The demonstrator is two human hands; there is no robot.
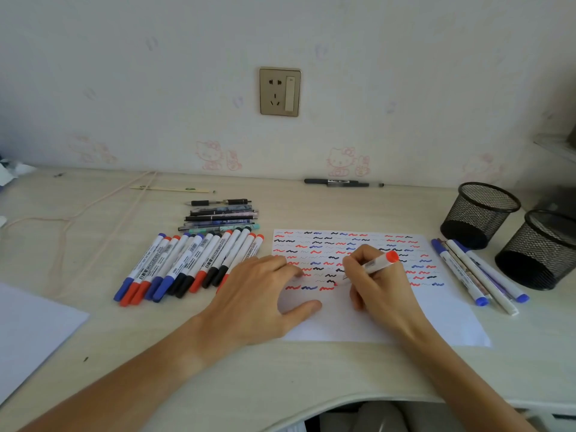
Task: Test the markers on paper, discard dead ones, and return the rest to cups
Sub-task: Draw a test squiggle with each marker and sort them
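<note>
Clearly the testing step is in hand: the right hand (378,285) pinches a red marker (378,262), tip on the paper (358,322), while the left hand (258,294) rests flat, fingers spread, steadying the sheet. Next comes judging the line, then dropping the marker into a mesh cup (480,213).

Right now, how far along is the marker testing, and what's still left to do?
Well along: the paper carries many rows of red, blue and black squiggles. In hand: the right hand writes with a red marker while the left hand steadies the sheet. Left: both mesh cups look empty, with markers lying in a big pile and a smaller group.
</note>
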